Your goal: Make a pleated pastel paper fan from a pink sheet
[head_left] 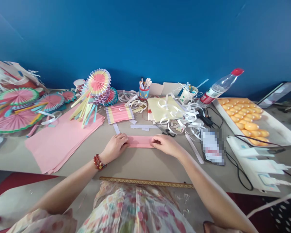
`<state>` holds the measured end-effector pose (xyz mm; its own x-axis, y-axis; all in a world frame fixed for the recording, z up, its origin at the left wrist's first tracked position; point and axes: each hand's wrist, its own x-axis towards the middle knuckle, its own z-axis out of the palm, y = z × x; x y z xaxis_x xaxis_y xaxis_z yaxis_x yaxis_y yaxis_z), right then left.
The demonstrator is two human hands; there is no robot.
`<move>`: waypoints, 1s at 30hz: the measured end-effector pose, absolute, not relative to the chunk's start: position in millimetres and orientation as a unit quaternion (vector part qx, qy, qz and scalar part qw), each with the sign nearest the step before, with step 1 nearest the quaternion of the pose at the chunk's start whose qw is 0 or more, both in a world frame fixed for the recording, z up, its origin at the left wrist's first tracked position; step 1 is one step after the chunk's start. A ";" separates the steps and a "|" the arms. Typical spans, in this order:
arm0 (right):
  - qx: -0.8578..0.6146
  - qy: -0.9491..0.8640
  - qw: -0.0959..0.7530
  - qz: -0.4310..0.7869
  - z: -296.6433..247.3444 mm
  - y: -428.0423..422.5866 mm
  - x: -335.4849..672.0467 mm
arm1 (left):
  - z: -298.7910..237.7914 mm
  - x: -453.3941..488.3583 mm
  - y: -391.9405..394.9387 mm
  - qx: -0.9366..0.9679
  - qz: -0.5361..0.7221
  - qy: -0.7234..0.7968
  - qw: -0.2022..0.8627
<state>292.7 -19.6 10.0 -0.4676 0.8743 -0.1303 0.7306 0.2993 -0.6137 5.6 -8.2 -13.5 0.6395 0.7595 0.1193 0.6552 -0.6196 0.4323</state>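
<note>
A pink strip of folded paper [140, 141] lies flat on the table in front of me, with a crease running along its length. My left hand [115, 147] grips its left end, the fingers bent over the paper. At the opposite end, my right hand [166, 144] pinches the strip between thumb and fingers. Just beyond them is a pleated pink, yellow and lilac sheet [120, 114]. To the left, a stack of pink paper [63, 139] carries paper fan rosettes [98, 82] with coloured strips hanging down.
A bottle with a red cap [219, 87], curled white paper strips [177, 113], a pen cup [144, 92] and a phone [212, 147] stand or lie beyond and right. Farther right are a power strip [253, 168] and a tray of orange pieces [281, 129]. More fans [16, 119] lie left.
</note>
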 end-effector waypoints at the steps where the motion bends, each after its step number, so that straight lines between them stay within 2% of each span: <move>1: -0.501 -0.796 0.117 0.318 10.2 -18.8 294.1 | -14.2 5.3 -7.9 0.888 0.147 0.398 0.179; 30: -0.515 -0.791 0.123 0.308 6.2 -15.7 291.4 | -10.8 5.9 -4.8 0.883 0.157 0.391 0.207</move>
